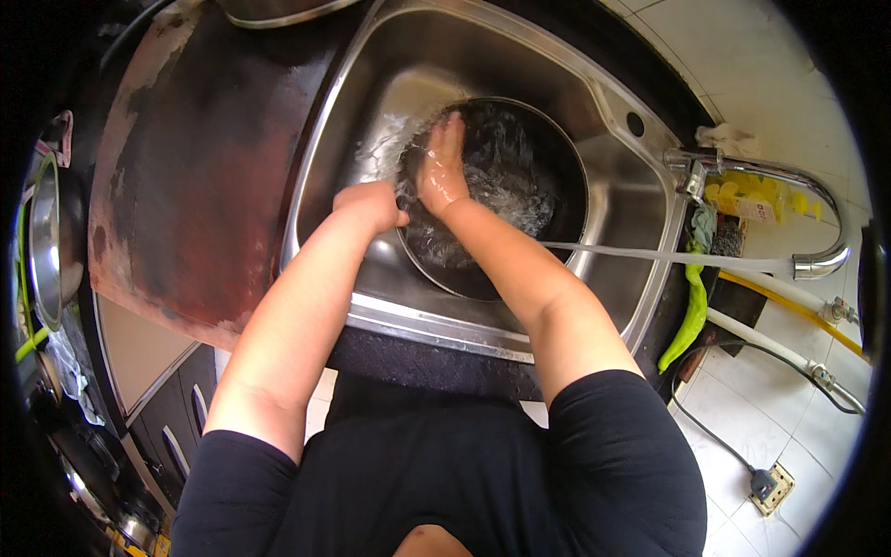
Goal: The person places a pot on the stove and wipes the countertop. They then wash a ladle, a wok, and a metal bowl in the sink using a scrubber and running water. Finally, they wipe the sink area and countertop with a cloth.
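Pan (564,158), dark and round, inside the sink (631,223), closer to its near edge than to its far edge, with water (506,176) running in from the tap (809,267) beyond the right edge. Right hand (440,167) flat inside the pan, fingers stretched; left hand (367,206) curled at the pan's left rim, cannot tell whether pinching it. By judgement, now rinsing; next, probably, rubbing around the wall, with the rim held steady.

Rippling clear water (499,160) obscures the floor of the round black pan (562,167), the bare right forearm (524,269) hides part of its rim, the bare left hand (367,206) conceals its curled fingertips, and the top edge crops a round silvery vessel (278,13).
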`<state>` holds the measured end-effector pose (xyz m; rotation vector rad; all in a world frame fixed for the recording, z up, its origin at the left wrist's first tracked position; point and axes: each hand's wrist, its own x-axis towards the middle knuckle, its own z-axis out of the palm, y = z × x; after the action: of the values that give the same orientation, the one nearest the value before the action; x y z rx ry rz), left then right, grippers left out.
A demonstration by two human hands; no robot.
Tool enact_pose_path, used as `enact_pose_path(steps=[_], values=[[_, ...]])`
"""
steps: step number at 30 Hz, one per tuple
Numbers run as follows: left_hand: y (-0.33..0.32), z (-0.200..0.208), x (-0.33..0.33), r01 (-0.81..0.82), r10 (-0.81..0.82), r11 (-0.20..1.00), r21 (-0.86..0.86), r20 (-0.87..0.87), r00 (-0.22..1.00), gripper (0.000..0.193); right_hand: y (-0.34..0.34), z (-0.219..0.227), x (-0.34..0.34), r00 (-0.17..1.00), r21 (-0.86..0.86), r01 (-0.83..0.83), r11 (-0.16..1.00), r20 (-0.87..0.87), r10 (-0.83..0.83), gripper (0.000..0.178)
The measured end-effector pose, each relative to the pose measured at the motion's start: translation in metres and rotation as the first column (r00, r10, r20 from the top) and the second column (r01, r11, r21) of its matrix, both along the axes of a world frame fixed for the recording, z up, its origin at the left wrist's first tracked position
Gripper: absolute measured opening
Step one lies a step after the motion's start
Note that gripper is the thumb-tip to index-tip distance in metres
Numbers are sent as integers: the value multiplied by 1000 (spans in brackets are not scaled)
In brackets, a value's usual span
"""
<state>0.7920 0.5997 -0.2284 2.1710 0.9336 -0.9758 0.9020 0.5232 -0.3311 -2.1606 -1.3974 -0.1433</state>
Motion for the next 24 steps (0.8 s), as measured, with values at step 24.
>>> enact_pose_path(steps=[24], values=[[9,-3,-6,-99,99,995,19,-12,995,45,-23,41,131,930,-453,176,874,367,3,42]])
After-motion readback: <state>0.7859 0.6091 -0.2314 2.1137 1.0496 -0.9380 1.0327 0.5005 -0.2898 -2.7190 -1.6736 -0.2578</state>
